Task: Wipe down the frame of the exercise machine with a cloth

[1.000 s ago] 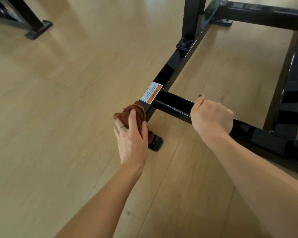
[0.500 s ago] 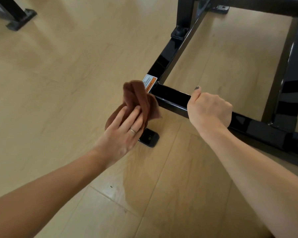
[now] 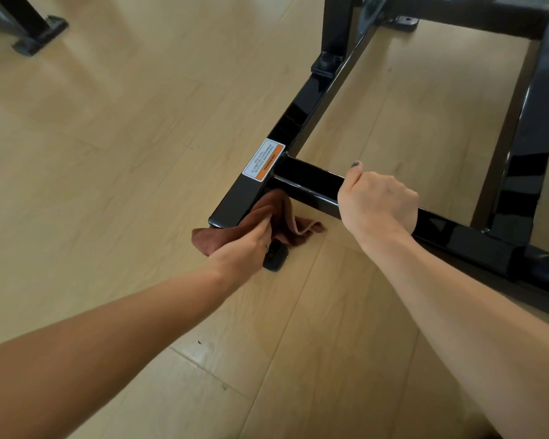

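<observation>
Head view: left hand (image 3: 241, 248) clenched round a brown cloth (image 3: 267, 223), pressing it against the near end of the black frame (image 3: 301, 122), just below the orange-and-white warning label (image 3: 263, 162). Cloth bunched inside the grip, one flap spilling out past the fingers toward the right onto the wooden floor (image 3: 108, 153), another lump poking out on the left of the fist. Frame's foot pad (image 3: 274, 259) showing just under the hand. Right hand (image 3: 379, 201) closed over the crossbar (image 3: 311, 185) to the right of the label, thumb on top, knuckles toward the camera. Another dark foot (image 3: 40, 34) far off to the upper left of the label.
</observation>
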The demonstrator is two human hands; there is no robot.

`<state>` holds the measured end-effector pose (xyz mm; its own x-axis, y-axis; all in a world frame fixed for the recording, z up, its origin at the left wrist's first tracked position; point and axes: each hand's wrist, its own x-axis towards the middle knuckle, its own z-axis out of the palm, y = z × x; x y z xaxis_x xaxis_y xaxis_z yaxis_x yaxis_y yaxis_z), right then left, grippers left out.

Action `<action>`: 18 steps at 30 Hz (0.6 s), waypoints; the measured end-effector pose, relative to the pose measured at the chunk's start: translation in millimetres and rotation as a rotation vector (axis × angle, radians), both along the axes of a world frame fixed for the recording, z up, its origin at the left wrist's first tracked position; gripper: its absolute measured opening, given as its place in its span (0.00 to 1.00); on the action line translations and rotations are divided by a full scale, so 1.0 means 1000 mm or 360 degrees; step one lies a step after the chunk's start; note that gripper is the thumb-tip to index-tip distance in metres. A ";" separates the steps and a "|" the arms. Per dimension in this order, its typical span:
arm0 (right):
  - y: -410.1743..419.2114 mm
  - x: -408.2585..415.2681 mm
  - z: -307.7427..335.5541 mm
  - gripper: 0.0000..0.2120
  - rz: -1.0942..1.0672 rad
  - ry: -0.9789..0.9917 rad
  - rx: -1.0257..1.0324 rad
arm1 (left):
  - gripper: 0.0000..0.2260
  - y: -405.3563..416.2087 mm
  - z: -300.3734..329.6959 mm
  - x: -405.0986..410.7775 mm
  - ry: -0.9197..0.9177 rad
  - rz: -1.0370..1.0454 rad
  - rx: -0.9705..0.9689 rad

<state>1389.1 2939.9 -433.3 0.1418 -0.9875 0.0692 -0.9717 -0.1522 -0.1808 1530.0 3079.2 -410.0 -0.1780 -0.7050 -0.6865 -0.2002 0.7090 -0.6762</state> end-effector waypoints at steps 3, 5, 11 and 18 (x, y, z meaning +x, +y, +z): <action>0.000 -0.001 -0.003 0.32 -0.0006 -0.0019 0.0001 | 0.28 0.013 -0.008 0.027 0.0209 0.0147 -0.0004; 0.001 0.000 -0.002 0.34 -0.0013 -0.0021 0.0017 | 0.31 0.026 0.003 0.042 0.0287 0.0055 -0.0191; 0.004 0.002 0.005 0.34 -0.0027 0.0014 0.0087 | 0.16 0.025 0.026 0.084 0.1109 0.0174 -0.0306; 0.003 0.003 0.006 0.35 -0.0066 -0.0003 0.0118 | 0.24 0.017 0.008 0.079 0.2022 0.0882 -0.0698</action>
